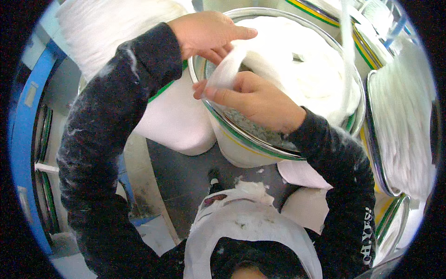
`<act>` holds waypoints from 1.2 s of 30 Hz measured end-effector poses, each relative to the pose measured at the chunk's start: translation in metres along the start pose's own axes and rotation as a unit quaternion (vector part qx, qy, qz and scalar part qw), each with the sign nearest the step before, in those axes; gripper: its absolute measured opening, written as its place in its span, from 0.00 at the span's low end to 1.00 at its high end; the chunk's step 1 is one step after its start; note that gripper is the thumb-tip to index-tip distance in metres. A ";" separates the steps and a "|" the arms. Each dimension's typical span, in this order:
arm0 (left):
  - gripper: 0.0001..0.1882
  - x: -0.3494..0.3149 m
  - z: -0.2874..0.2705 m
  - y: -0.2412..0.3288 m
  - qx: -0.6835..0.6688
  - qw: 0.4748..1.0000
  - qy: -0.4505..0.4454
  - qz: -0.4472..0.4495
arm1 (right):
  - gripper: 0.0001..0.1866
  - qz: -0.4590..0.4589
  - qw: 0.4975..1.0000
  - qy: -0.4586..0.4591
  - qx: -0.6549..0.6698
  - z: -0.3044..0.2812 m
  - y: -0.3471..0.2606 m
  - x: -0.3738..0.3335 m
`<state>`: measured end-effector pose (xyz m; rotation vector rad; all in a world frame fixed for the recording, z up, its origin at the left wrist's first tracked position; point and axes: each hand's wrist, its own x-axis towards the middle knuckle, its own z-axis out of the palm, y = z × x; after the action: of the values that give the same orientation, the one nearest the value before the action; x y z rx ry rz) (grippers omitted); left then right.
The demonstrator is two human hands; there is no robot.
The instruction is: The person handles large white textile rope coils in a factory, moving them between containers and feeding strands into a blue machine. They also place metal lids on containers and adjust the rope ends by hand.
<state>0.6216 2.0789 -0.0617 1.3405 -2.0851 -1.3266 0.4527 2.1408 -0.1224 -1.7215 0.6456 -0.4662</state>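
Note:
A loose white fibre sliver [227, 67] rises from the coiled white fibre [306, 60] in a large round can [246, 148] and runs down into my right hand [260, 100]. The right thumb and fingers are closed around it above the can's near left rim. My left hand [204, 35] reaches over the far left rim. Its thumb stretches out over the coils, apart from the loosely bent fingers, whose tips lie against or just behind the top of the sliver; which of these I cannot tell. Bits of fluff cling to both dark sleeves.
A strand [346, 60] hangs down on the can's right side. White fibre spills over another can [402, 116] at the right, and a wide fibre sheet [121, 32] lies at the far left. A blue frame [32, 121] stands left; pale cans [181, 121] crowd the grey floor [181, 186].

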 end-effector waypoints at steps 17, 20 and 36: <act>0.16 -0.092 -0.033 -0.216 0.490 0.802 0.341 0.030 | 0.34 -0.360 0.605 -0.051 0.709 0.047 -0.061 0.022; 0.15 -0.109 -0.058 -0.233 0.475 0.818 0.322 0.049 | 0.33 -0.395 0.628 -0.008 0.670 0.027 -0.067 0.067; 0.30 -0.157 -0.043 -0.227 0.317 0.804 0.359 0.353 | 0.32 -0.406 0.652 0.041 0.639 0.092 -0.040 0.070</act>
<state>0.8509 2.1603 -0.1983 0.8538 -2.1225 0.2120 0.5703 2.1713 -0.1078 -0.4622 -0.4861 -1.2505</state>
